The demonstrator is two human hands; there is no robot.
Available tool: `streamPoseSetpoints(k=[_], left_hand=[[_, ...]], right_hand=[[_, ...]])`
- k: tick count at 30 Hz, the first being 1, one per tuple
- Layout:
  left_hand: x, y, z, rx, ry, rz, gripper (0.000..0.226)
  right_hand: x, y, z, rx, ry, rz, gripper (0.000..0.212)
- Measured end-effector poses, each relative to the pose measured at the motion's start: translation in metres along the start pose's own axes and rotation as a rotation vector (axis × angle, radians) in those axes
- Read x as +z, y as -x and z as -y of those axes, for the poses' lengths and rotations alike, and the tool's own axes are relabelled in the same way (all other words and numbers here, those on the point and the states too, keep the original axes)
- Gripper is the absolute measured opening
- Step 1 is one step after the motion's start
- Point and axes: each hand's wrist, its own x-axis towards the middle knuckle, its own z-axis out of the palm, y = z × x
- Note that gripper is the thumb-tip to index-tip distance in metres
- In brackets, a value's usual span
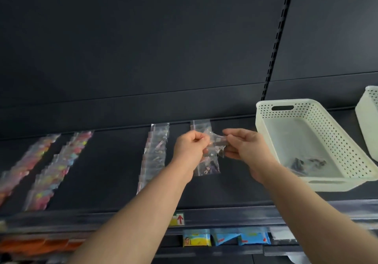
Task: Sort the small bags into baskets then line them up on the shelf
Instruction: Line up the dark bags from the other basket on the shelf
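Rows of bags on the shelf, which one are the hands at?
The rightmost row, beside the white basket: the left hand and right hand pinch a clear bag above it. Other rows lie left.

A: What sort of place are we in?
B: A shop, on my feed: dark display shelf [114, 161], slotted upright [275, 45], a red-arrow tag [178, 219] on its front edge, wrapped packets [253, 238] stocked underneath.

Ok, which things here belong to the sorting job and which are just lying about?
Job: clear bag, pinched by left hand and right hand; bag rows on shelf; white basket; second basket.
Lying about: blue packets, orange goods, arrow label.
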Motion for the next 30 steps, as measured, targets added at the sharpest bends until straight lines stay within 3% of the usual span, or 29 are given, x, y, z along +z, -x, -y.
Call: streamPoseSetpoints(k=[4,7,14,21,26,30], left_hand=[[-0.011,0.0,0.008,-0.056,0.107,0.007,0.008],[-0.017,0.0,0.021,-0.086,0.039,0.039,0.008],[-0.021,-0.001,0.066,-0.049,-0.456,-0.003,0.021],[-0.02,-0.008,0.073,0.03,-0.664,-0.013,0.019],[-0.019,-0.012,0.072,0.042,-0.716,-0.023,0.034],[-0.024,-0.011,0.067,0.1,-0.67,-0.067,0.031]], right_hand=[[0.008,0.002,-0.009,0.127,-0.211,0.093,0.027],[0.015,0.005,-0.021,0.146,0.036,0.091,0.043],[0.014,0.008,-0.05,0.071,0.58,-0.032,0.041],[0.019,0.007,-0.057,-0.045,0.649,-0.139,0.051],[0.019,0.004,-0.059,-0.044,0.679,-0.169,0.054],[0.015,0.009,-0.05,-0.103,0.762,-0.166,0.037]])
